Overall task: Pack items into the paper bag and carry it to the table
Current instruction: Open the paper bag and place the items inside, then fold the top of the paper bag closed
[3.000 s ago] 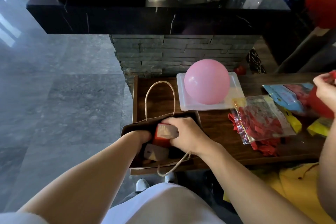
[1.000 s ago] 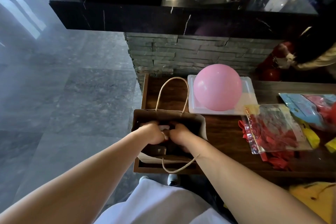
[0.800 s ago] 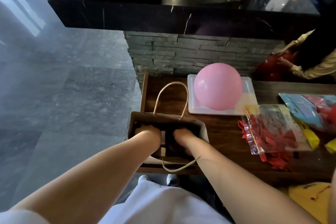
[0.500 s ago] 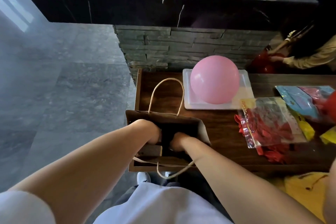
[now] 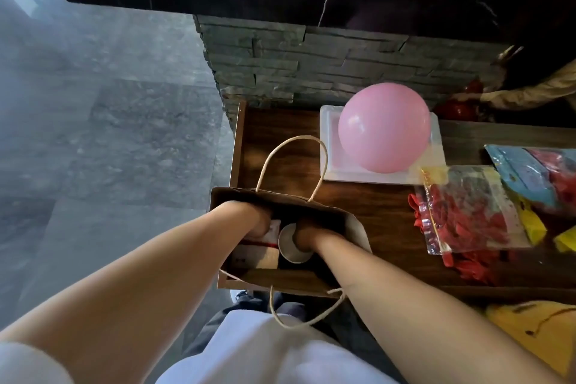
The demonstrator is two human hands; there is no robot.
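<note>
The paper bag (image 5: 352,227) is standing open at the near left corner of the wooden counter (image 5: 383,212), its far handle (image 5: 293,162) arching upright and its near handle (image 5: 304,312) drooping over the counter edge. Both hands are reaching down inside it. Compared with half a second ago, the hands are sitting deeper and the view is looking more steeply down, so more of the contents are showing. The left hand (image 5: 258,223) is pressing down on a flat white and red packet (image 5: 271,235) on the left side of the bag; its fingers are hidden, so whether they are closing on it cannot be told. The right hand (image 5: 307,235) is lying against a round pale cup-like item (image 5: 291,248) that was not visible before; its grip cannot be told either. A tan card or box (image 5: 255,257) is lying nearer in the bag.

To the right, the pink balloon (image 5: 385,128) is resting on the white tray (image 5: 330,165) as before. The clear packet of red balloons (image 5: 467,218) and the blue packet (image 5: 530,174) are lying unchanged at the far right.

No writing on any packet is legible; print is blurred.
</note>
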